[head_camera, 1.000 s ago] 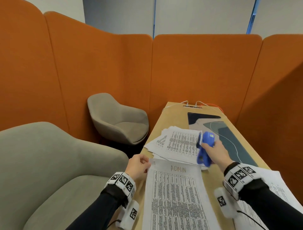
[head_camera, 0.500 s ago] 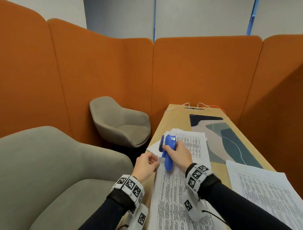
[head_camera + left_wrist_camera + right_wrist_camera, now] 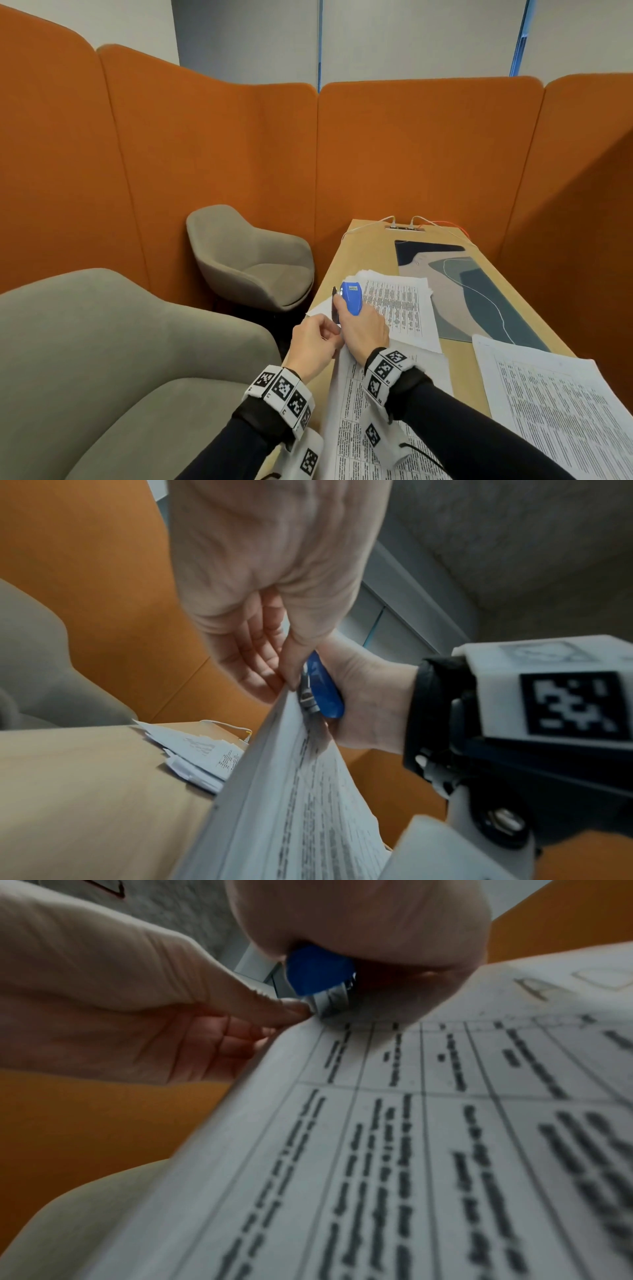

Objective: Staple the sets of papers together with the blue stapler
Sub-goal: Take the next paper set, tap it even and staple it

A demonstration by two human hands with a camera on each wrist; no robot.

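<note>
My right hand [image 3: 361,330] grips the blue stapler [image 3: 351,297], its nose set over the top left corner of a printed paper set [image 3: 356,428] lying in front of me. My left hand [image 3: 317,341] pinches that same corner beside the stapler. In the left wrist view the left thumb and fingers [image 3: 270,656] hold the lifted paper edge [image 3: 294,777] against the stapler [image 3: 323,691]. In the right wrist view the stapler [image 3: 318,974] sits at the sheet's corner [image 3: 342,1031], next to the left thumb [image 3: 274,1004]. Whether the stapler is pressed down cannot be seen.
A loose pile of printed sheets [image 3: 400,305] lies beyond the hands on the wooden table [image 3: 363,246]. Another paper set [image 3: 555,404] lies at the right. A patterned mat [image 3: 472,291] and cables [image 3: 404,222] sit farther back. Grey armchairs [image 3: 250,257] stand at the left, orange partitions around.
My right hand carried the stapler from the pile leftward to the paper's top left corner. My left hand stayed pinching that corner, and both hands have closed up together.
</note>
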